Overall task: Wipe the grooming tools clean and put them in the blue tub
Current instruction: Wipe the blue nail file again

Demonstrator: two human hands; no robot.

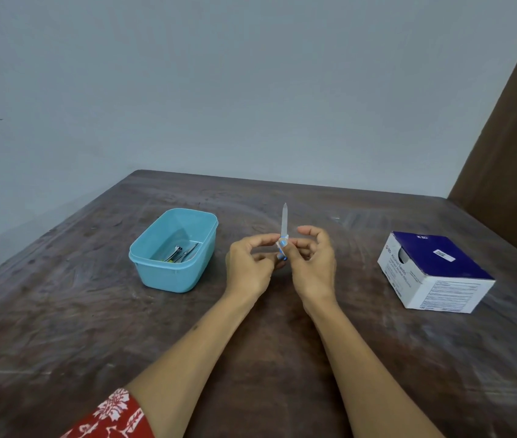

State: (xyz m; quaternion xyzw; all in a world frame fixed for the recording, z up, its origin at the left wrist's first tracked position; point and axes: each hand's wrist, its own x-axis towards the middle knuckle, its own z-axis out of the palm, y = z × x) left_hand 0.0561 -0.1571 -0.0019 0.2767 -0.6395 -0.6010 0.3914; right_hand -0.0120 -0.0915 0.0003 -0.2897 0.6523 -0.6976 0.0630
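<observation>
Fingers (288, 248) of both hands pinch upright nail file (284, 221) base.

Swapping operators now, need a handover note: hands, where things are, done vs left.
Left hand: pinches a small white wipe at the base of the nail file.
Right hand: grips the blue handle of the slim pale nail file, held upright above the dark wooden table.
Light blue plastic tub, left of the hands: holds a few metal tools already.
White and navy alcohol swab box: on the right.
Left: finish wiping the file, drop it in the tub.
</observation>
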